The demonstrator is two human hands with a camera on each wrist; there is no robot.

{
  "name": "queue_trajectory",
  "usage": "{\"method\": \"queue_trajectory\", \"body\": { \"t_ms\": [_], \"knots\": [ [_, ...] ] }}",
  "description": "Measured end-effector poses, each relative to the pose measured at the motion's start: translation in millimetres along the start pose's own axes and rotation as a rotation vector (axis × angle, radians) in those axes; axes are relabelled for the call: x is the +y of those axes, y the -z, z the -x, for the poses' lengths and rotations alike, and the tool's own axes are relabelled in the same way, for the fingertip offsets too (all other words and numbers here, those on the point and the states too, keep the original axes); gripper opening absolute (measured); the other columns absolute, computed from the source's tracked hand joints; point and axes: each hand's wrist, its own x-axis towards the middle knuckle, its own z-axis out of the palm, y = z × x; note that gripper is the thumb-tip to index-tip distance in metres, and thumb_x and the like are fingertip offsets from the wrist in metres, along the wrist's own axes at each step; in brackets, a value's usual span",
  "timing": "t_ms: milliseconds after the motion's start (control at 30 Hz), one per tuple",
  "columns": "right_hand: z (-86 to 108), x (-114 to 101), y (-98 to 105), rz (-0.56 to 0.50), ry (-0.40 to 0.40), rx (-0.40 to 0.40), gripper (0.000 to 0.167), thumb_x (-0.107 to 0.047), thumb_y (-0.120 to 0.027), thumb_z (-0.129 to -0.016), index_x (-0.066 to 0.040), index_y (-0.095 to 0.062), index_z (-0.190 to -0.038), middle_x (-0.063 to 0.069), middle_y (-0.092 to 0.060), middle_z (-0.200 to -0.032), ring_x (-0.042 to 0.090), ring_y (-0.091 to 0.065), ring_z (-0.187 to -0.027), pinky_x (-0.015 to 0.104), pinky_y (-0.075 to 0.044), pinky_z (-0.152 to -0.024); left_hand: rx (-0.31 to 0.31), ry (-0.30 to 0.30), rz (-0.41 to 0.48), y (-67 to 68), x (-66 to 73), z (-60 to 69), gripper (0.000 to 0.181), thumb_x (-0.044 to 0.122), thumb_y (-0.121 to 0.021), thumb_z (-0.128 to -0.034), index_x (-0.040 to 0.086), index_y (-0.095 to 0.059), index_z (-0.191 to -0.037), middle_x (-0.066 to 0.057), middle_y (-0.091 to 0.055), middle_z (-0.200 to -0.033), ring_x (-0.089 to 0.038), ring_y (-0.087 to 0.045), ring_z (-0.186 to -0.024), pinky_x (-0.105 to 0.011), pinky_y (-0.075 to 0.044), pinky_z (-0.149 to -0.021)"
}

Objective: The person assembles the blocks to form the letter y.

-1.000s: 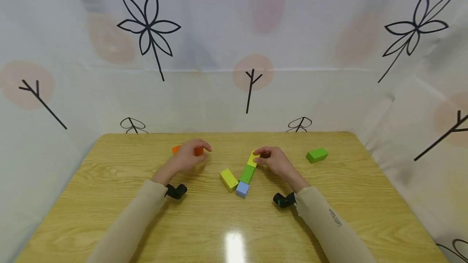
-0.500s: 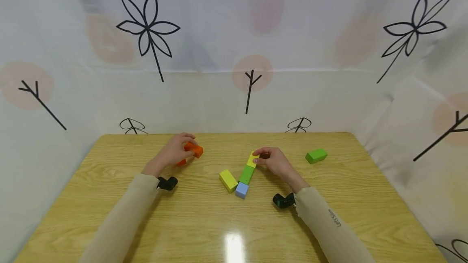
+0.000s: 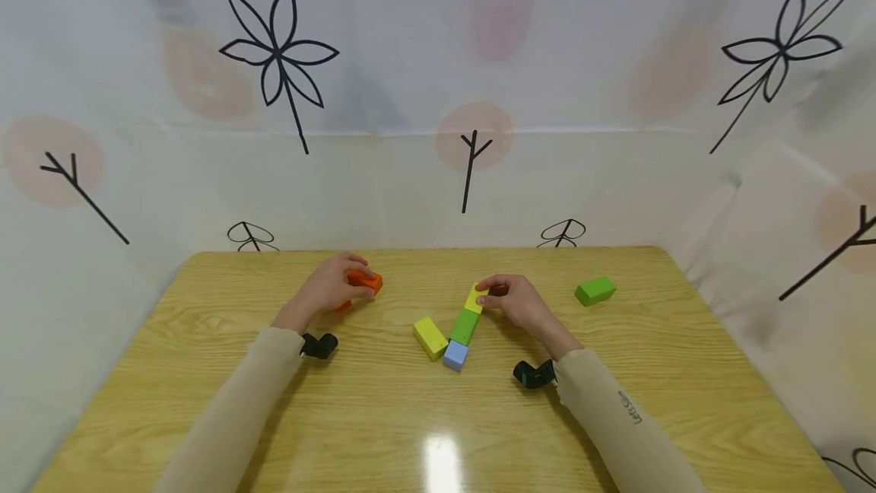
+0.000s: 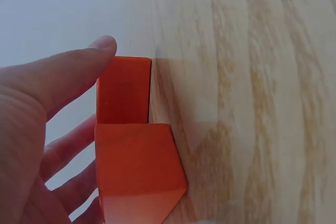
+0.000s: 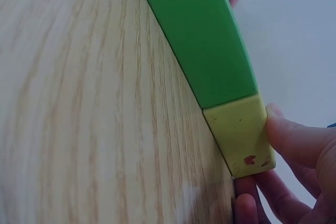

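Observation:
At the table's back left, my left hand (image 3: 322, 289) grips an orange block (image 3: 372, 283) between thumb and fingers. A second orange block (image 3: 344, 306) shows partly under the hand; in the left wrist view one orange block (image 4: 139, 166) lies directly in front of the other. My right hand (image 3: 523, 304) pinches a yellow block (image 3: 474, 299) with its thumb and fingers. This block is the far end of a slanting row, touching a green block (image 3: 464, 326), which meets a small blue block (image 3: 455, 355) at the near end.
Another yellow block (image 3: 430, 338) lies at an angle just left of the row, its near corner close to the blue one. A separate green block (image 3: 595, 291) lies at the right on the wooden table (image 3: 383, 424). Patterned cloth (image 3: 383, 189) hangs behind.
My left hand has moved back and left from over the orange blocks and now holds one of them. The right hand and the row have stayed in place.

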Motion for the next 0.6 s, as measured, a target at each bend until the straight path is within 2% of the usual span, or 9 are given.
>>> {"method": "queue_trajectory", "body": {
  "t_ms": [367,600],
  "knots": [
    [-0.2,1.9,-0.8,0.002,0.006,-0.005,0.022,-0.015,-0.074,-0.092,-0.008,-0.073,-0.112,0.008,-0.067,-0.108,0.024,-0.059,-0.098,0.036,-0.048,-0.082,0.059,0.048,-0.011,-4.0,4.7,-0.1,0.019,0.027,-0.082,-0.0848,0.018,-0.077,-0.101,-0.007,-0.060,-0.127,-0.033,-0.056,-0.116,-0.051,-0.046,-0.097],
    [-0.1,1.7,-1.2,-0.003,-0.003,0.003,0.021,-0.014,-0.074,-0.092,-0.009,-0.073,-0.112,0.007,-0.067,-0.108,0.023,-0.059,-0.097,0.036,-0.048,-0.082,0.063,0.031,0.007,-5.7,4.3,-1.2,0.017,0.025,-0.082,-0.0845,0.017,-0.077,-0.099,-0.008,-0.061,-0.126,-0.034,-0.056,-0.116,-0.051,-0.046,-0.098]
  ]
}}
